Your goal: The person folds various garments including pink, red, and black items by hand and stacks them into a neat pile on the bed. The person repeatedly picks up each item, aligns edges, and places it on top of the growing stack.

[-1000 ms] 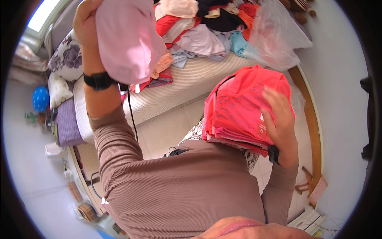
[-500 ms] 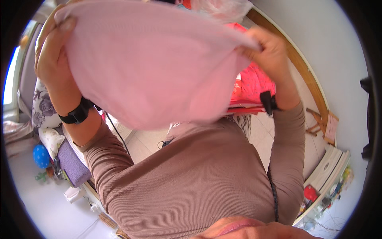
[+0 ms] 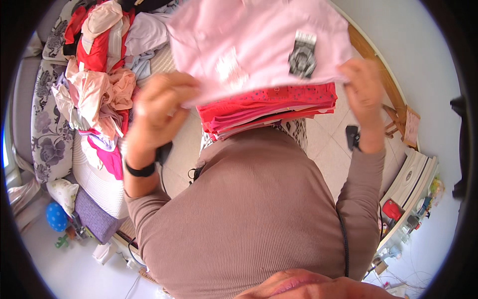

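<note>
A pale pink piece of clothing (image 3: pixel 259 45) is stretched out in front of me, its near edge drawn fairly straight. My left hand (image 3: pixel 162 107) is closed on that edge at its left corner, somewhat blurred. At the opposite corner my right hand (image 3: pixel 362 87) pinches the same edge between thumb and fingers. A white patch (image 3: pixel 232 69) and a black-and-grey tag (image 3: pixel 302 56) show on the pink cloth. Beneath it, a stack of folded red and pink clothes (image 3: pixel 269 107) rests on my lap, partly covered. The garment's far end runs out of view.
To the left, a heap of loose clothes (image 3: pixel 102 89) in red, peach and white lies on a sofa with floral cushions (image 3: pixel 47 134). A blue dotted balloon (image 3: pixel 57 217) is at the lower left. A small wooden stool (image 3: pixel 411 127) and a white cabinet (image 3: pixel 406 174) stand right.
The pink garment has moved away from me and to the right, turning to show its patch and tag. My left hand has come down and rightward. The folded stack and clothes heap now show more.
</note>
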{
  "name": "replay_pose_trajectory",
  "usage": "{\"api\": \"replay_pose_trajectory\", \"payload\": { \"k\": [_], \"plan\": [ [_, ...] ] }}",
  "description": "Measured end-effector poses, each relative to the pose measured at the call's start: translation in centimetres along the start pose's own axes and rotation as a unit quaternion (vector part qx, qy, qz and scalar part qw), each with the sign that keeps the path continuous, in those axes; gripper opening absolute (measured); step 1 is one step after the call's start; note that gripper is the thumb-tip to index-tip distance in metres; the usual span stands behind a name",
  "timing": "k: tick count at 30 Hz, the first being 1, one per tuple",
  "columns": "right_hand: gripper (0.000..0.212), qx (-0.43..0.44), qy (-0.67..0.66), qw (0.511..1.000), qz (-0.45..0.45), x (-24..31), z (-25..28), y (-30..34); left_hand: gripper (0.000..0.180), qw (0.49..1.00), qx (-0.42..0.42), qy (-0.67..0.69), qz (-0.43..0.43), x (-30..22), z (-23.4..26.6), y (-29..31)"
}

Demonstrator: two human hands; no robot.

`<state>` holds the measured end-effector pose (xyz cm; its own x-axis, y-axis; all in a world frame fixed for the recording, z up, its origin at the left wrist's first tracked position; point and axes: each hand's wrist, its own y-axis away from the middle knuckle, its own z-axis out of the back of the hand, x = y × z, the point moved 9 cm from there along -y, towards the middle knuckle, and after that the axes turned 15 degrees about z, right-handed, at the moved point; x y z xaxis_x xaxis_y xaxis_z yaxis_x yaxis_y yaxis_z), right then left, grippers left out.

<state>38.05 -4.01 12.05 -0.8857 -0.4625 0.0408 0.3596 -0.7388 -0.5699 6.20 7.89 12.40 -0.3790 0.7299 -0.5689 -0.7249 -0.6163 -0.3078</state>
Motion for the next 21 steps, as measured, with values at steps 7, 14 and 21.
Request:
{"api": "replay_pose_trajectory", "payload": {
  "k": [7,14,21],
  "plan": [
    [0.038,0.117,-0.128,0.98,-0.094,1.3,-5.7,6.5,0.036,0.994,0.061,0.065,0.066,2.4,-8.5,4.9],
    [0.045,0.181,-0.158,0.963,-0.118,1.4,-3.2,4.1,0.036,0.993,0.068,0.05,0.085,1.0,-5.5,2.3],
    [0.059,0.213,-0.195,0.957,0.014,6.6,-11.1,1.0,0.072,0.982,0.179,-0.005,0.054,0.3,-13.2,3.5]
  ]
}}
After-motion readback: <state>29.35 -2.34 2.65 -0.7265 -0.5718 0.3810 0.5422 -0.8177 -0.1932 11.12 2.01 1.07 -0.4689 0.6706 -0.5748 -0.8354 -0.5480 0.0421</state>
